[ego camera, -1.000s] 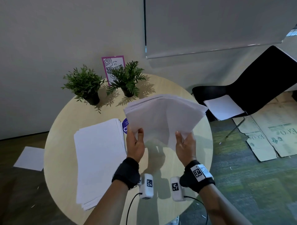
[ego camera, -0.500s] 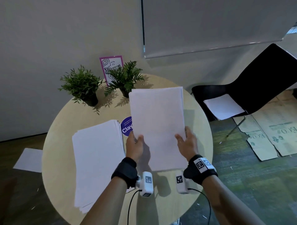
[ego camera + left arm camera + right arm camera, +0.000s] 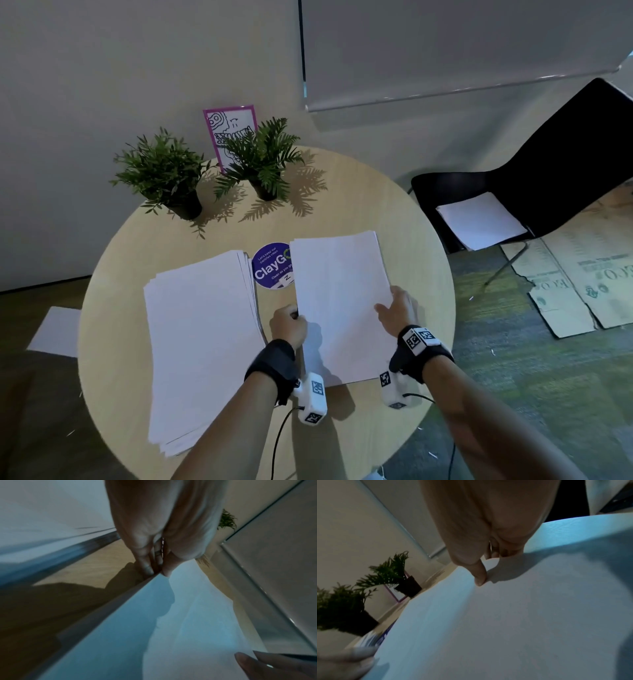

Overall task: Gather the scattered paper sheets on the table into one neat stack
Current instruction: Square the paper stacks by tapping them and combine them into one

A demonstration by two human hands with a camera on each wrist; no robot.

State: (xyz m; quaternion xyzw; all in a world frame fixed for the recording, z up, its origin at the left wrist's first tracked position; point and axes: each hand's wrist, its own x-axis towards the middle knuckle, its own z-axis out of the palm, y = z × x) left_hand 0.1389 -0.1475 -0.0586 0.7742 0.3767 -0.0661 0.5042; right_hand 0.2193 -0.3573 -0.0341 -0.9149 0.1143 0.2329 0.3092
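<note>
A squared bundle of white sheets (image 3: 339, 301) lies on the right half of the round wooden table (image 3: 342, 192). My left hand (image 3: 289, 325) pinches its left edge, thumb and fingers (image 3: 147, 569) closed on the paper edge (image 3: 130, 601). My right hand (image 3: 397, 308) grips its right side, thumb (image 3: 479, 578) on top of the bundle's top sheet (image 3: 505, 622), other fingers hidden beyond the edge. A larger, slightly fanned stack of white sheets (image 3: 198, 342) lies on the table's left half, apart from the bundle.
Two potted plants (image 3: 164, 174) (image 3: 263, 161) and a pink-framed card (image 3: 229, 130) stand at the table's far edge. A purple round sticker (image 3: 270, 265) sits between the stacks. More paper lies on a black chair (image 3: 479, 219) and on the floor at left (image 3: 54, 329). Cardboard (image 3: 582, 274) covers the floor at right.
The bundle was held up and fanned; both hands have squared it and lowered it flat onto the table, to the right of the big stack.
</note>
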